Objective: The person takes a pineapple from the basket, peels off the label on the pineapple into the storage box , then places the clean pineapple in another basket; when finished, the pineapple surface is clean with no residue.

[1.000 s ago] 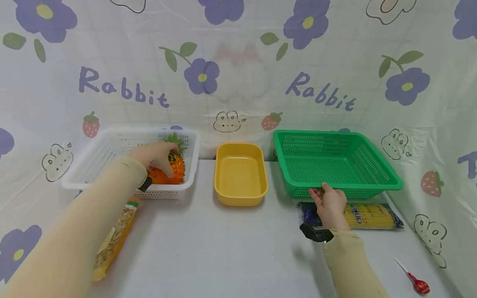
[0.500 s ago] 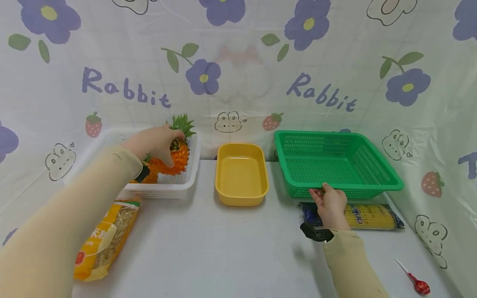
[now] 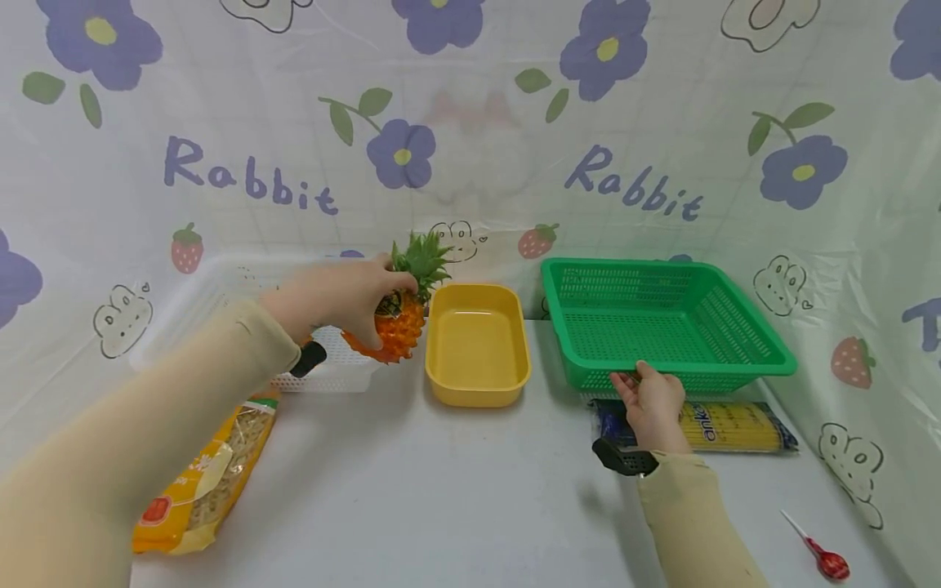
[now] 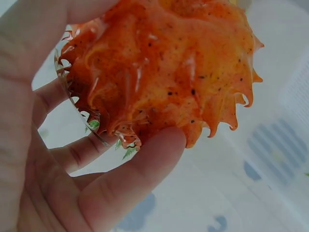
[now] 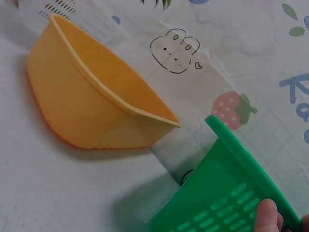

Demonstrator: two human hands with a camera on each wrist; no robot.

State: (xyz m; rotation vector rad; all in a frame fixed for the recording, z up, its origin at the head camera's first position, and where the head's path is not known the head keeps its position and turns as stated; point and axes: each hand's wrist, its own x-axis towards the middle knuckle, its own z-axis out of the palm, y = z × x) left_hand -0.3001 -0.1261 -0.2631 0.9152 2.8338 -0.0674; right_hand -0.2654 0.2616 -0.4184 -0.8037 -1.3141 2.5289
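Observation:
My left hand point(image 3: 338, 302) holds an orange, spiky pineapple point(image 3: 400, 331) with a green leafy crown, raised between the white basket point(image 3: 345, 377) and the yellow tub point(image 3: 478, 396). In the left wrist view, thumb and fingers curl round the glossy pineapple point(image 4: 164, 72), which looks like plastic. My right hand point(image 3: 650, 404) pinches the front rim of the green basket point(image 3: 662, 371), thumb on top and fingers below. The right wrist view shows fingertips point(image 5: 266, 212) at the rim of that basket point(image 5: 217, 179). Part of the white basket's inside is hidden behind my left arm.
A yellow bag of pasta point(image 3: 213, 482) lies at the left, partly behind my left sleeve. A pack of spaghetti point(image 3: 735, 426) lies in front of the green basket. A red lollipop point(image 3: 831, 563) is at the front right. A printed curtain point(image 3: 500, 163) hangs behind.
My left hand has lifted the pineapple out of the white basket and carried it to the right, towards the yellow tub. The right hand has stayed at the green basket's rim.

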